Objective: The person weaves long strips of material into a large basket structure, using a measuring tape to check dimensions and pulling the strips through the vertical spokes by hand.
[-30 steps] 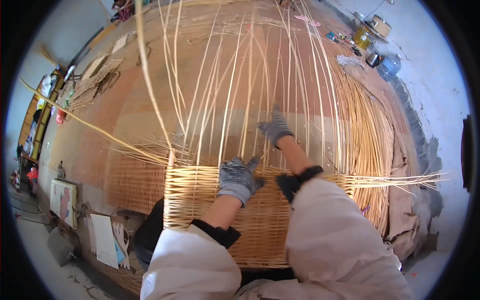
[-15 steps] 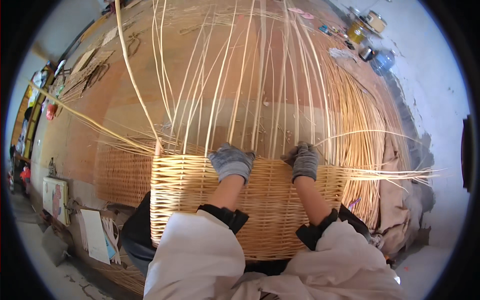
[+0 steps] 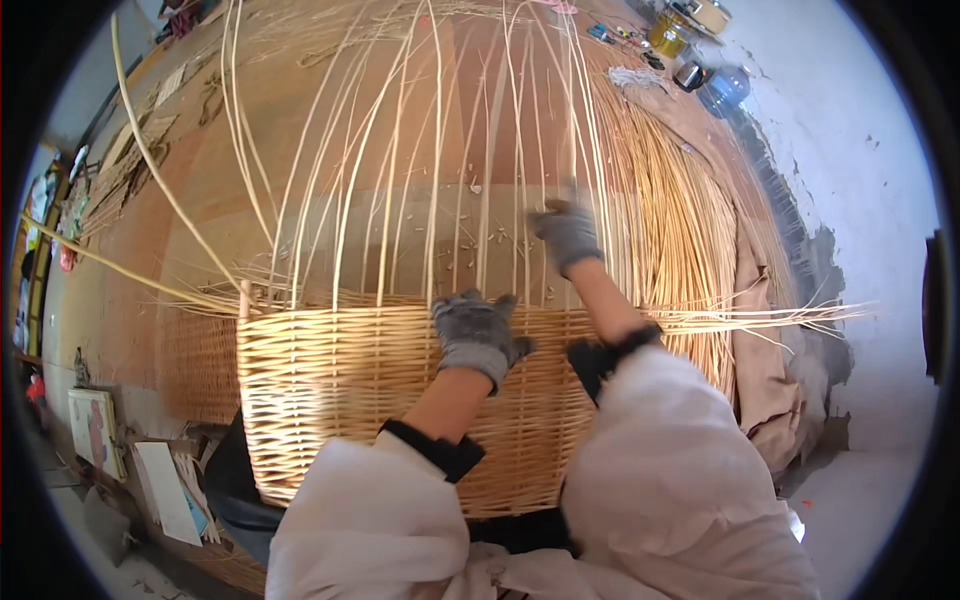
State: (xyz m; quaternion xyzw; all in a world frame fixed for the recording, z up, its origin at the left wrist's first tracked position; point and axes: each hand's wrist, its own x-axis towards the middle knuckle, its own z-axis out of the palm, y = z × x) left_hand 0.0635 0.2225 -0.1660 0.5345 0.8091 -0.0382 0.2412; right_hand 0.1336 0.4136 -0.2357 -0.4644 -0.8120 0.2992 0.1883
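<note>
A woven wicker panel (image 3: 340, 370) of pale willow stands across my lap, its top edge level with my hands. Upright willow rods (image 3: 437, 150) rise from that edge. My left hand (image 3: 475, 335), in a grey knit glove, lies on the panel near the middle of its top edge. Its thumb sticks out to the right and its fingers reach over the edge, apart. Above the edge, among the rods on the right, is my right hand (image 3: 568, 237), also gloved. Motion blurs its fingers, and whether a rod is in them cannot be made out.
A large bundle of loose willow rods (image 3: 680, 210) lies at the right, beside brown cloth (image 3: 760, 370). Rod ends (image 3: 780, 318) jut out from the panel's right side. Another woven piece (image 3: 205, 370) sits at the left. A kettle (image 3: 690, 75) and a blue water bottle (image 3: 724, 92) stand by the wall.
My right hand has lifted off the panel's top edge and moved up and away among the upright rods. My left hand stays at the edge, its fingers more spread. The view has shifted right.
</note>
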